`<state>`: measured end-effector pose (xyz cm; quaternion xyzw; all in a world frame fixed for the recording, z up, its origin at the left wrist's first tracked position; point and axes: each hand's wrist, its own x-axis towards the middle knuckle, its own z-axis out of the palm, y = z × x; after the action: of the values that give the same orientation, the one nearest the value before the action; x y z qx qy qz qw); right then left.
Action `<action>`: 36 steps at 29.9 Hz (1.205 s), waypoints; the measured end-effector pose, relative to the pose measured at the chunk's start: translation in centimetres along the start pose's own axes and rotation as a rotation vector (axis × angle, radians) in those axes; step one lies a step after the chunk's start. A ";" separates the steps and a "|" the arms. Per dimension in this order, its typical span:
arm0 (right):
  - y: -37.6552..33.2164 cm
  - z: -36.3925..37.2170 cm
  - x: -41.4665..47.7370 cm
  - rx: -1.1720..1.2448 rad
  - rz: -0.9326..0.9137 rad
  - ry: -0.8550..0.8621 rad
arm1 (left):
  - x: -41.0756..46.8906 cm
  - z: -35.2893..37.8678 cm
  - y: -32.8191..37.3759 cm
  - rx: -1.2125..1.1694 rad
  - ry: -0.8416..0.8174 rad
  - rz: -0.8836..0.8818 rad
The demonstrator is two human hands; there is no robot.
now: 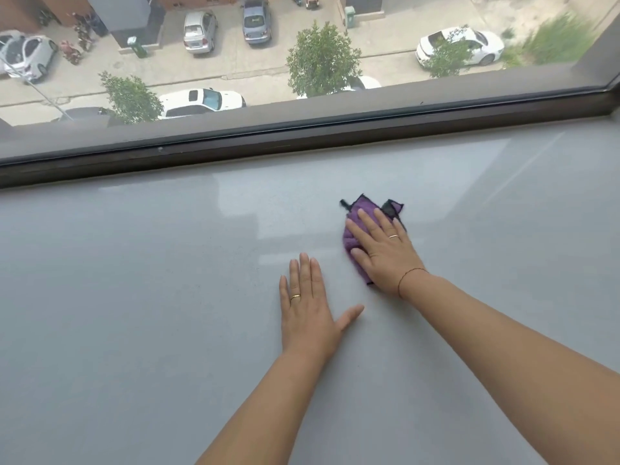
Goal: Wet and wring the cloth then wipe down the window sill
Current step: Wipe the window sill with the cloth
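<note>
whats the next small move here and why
Probably slide the cloth sideways along the sill: the right hand presses flat on it mid-sill, the left hand rests flat beside it, and bare sill stretches both ways.

Cloth point(367, 207) mostly hidden under right hand point(385, 253); only purple left side and dark-edged far corners showed. Window sill point(134, 297) cut off at left, right and bottom edges. Both forearms ran out of picture, elbows unseen. White car point(365, 82) half hidden behind tree point(322, 58). Grass point(557, 38) at top right blurred. Cloth's wetness: could not tell.
</note>
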<state>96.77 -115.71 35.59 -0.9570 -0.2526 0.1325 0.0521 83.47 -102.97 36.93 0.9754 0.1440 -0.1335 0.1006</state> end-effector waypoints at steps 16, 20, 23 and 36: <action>0.6 0.8 -5.1 -0.001 0.160 0.022 | -3.1 1.7 -1.9 -0.007 -0.034 0.094; 3.1 0.1 -5.9 0.083 0.469 0.022 | -3.0 1.8 -1.9 0.000 -0.038 0.100; -1.1 0.8 -6.0 0.093 0.417 0.029 | -3.0 1.9 -1.8 -0.014 -0.048 0.110; 0.8 1.0 -11.5 0.108 0.537 0.023 | -8.6 2.6 -2.6 -0.004 -0.079 0.110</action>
<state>87.24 -122.11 37.12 -0.9870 0.0183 0.1442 0.0687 74.11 -103.38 36.57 0.9756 0.0864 -0.1656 0.1153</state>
